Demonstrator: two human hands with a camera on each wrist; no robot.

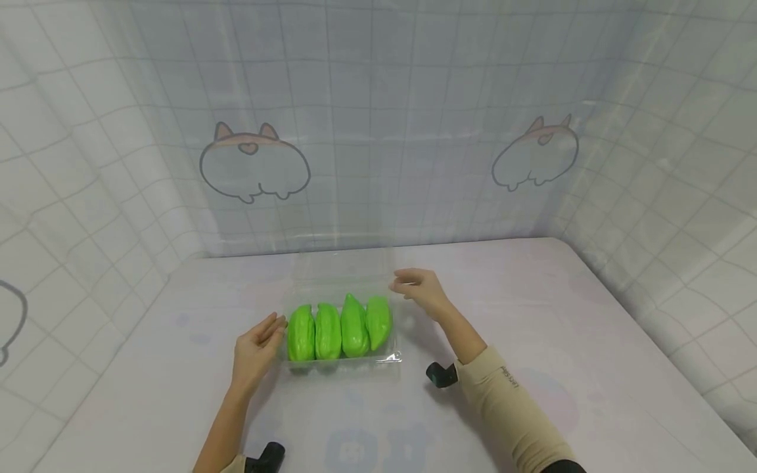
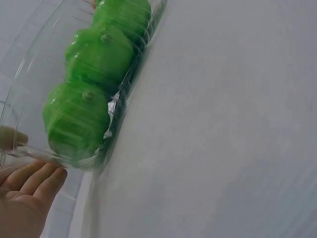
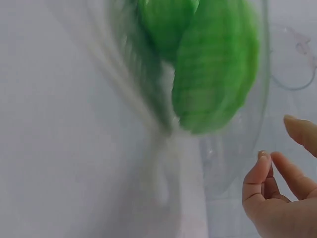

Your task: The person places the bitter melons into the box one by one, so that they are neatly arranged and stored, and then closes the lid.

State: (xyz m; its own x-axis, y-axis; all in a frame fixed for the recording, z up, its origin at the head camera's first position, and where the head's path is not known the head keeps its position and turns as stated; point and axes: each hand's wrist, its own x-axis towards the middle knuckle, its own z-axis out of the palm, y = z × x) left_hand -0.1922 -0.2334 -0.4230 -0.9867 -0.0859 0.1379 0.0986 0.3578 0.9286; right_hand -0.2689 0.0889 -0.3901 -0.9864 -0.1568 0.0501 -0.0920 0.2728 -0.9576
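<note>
In the head view, a clear plastic box (image 1: 390,358) lies on the table with its see-through lid (image 1: 343,266) folded back toward the wall. Inside stand several bright green, bumpy, vegetable-like pieces (image 1: 328,332) side by side. My left hand (image 1: 255,348) is at the box's left side; in the left wrist view its thumb and fingers (image 2: 47,186) lie on either side of the clear plastic rim, pinching it. At the far right corner, by the lid, my right hand (image 1: 418,289) holds nothing, its thumb and fingers (image 3: 292,176) parted in the right wrist view.
A pale table (image 1: 532,315) surrounds the box. Behind and at both sides hang white grid-patterned sheets (image 1: 367,131) with animal drawings. Dark wrist devices (image 1: 442,374) sit by each sleeve.
</note>
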